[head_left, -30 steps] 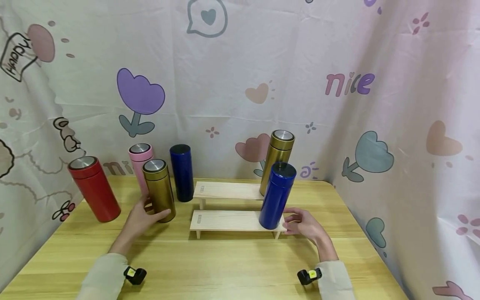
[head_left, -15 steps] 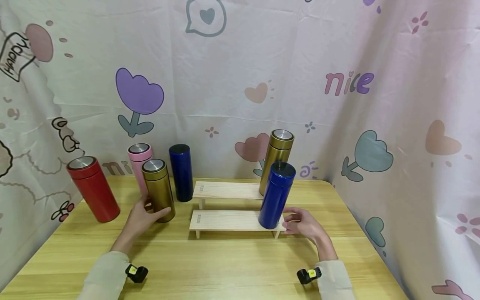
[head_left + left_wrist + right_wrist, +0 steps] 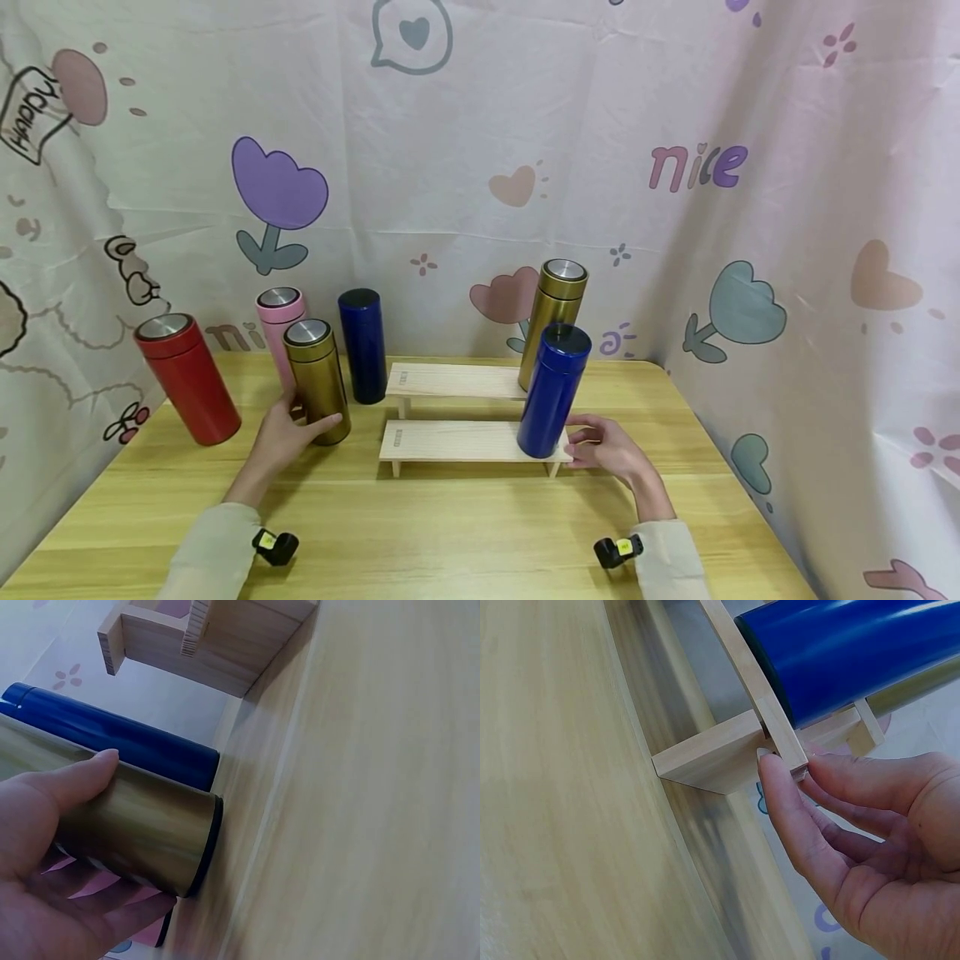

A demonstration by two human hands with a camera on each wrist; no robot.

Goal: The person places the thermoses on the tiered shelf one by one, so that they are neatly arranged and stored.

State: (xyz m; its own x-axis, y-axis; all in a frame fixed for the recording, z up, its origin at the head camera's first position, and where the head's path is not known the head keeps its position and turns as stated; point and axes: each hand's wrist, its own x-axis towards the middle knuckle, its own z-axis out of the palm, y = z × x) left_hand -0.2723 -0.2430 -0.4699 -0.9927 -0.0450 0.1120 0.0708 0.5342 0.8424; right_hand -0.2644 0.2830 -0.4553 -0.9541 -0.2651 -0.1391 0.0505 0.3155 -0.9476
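My left hand [image 3: 285, 437] is wrapped around a gold thermos bottle [image 3: 318, 383], thumb across its front and fingers behind, as the left wrist view shows. The bottle is upright, its base at the tabletop. A pink thermos [image 3: 279, 310] stands partly hidden behind it, with a dark blue one [image 3: 363, 346] to the right. My right hand [image 3: 609, 450] pinches the right end of the front wooden shelf [image 3: 784, 739] between thumb and index finger. On that shelf's right end stands a blue thermos [image 3: 555, 392]; behind it another gold thermos [image 3: 558, 292] stands on the rear shelf [image 3: 461, 381].
A red thermos [image 3: 189, 379] stands at the table's left. Both low shelves rest on short legs on the wooden table [image 3: 420, 533], the rear one higher. A patterned cloth [image 3: 450, 150] hangs right behind the table and along its sides.
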